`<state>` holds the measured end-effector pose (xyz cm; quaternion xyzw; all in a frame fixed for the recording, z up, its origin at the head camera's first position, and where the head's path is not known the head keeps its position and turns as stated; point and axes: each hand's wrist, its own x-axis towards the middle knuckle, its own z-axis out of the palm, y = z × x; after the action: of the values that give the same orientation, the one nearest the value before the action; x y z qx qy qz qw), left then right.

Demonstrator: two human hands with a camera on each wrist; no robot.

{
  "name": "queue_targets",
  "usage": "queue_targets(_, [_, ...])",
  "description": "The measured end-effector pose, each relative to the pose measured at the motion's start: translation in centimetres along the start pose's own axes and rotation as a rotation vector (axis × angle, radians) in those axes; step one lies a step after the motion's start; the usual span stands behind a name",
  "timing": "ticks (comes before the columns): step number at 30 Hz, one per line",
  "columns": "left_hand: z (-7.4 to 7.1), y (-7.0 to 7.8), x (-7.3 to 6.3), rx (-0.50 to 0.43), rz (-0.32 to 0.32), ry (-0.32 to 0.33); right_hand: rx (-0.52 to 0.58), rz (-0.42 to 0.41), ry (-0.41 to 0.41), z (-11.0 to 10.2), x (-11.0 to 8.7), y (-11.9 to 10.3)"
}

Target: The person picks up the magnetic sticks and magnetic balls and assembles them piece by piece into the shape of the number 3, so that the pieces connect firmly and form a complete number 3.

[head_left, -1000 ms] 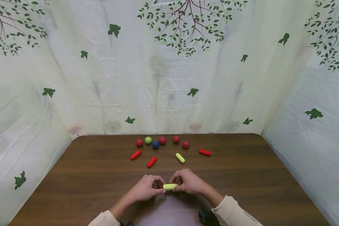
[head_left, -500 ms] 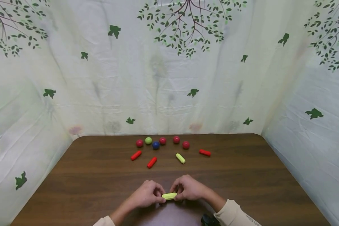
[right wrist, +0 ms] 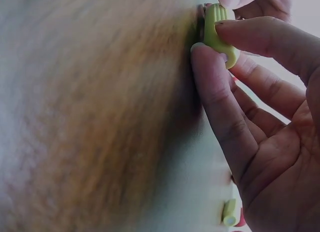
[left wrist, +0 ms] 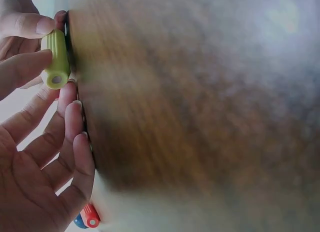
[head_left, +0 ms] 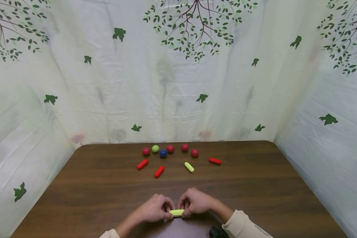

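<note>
Ribbed yellow-green rod [head_left: 177, 213] lies crosswise between both hands at the near side of the worktop [head_left: 256, 191], a pale disc in its end face; cannot tell whether it touches the wood; left hand [head_left: 156, 209] pinches the rod's left end between thumb and fingers, right hand [head_left: 197, 202] pinches the right end likewise; left hand's remaining fingers slightly spread; beyond the hands, a second yellow-green rod [head_left: 189, 167] lies aslant, two red rods to its left, the nearer [head_left: 159, 171] and the farther [head_left: 142, 164], a third red rod [head_left: 215, 161] to its right; farther back, four red balls, the leftmost [head_left: 146, 151] beside a green ball [head_left: 155, 148], with a blue ball [head_left: 163, 153] just right of the green; behind all, a pale curtain [head_left: 226, 86] printed with branches and leaves; cream sleeve [head_left: 245, 226] on the right arm.
</note>
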<state>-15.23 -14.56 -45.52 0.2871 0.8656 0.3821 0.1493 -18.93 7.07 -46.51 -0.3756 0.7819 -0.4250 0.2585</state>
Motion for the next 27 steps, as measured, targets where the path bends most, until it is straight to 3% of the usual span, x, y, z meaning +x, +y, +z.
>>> queue_targets(11, [0.1, -0.09, 0.08, 0.036, -0.008, 0.013, -0.001, 0.017, -0.003, 0.05, 0.05, 0.03])
queue_targets(22, [0.02, -0.43, 0.2, -0.001, -0.025, 0.012, 0.02, -0.016, -0.008, -0.28, 0.04, 0.33])
queue_targets(27, [0.01, -0.58, 0.2, -0.021, -0.017, 0.017, 0.071, 0.008, 0.012, -0.66, -0.22, 0.56])
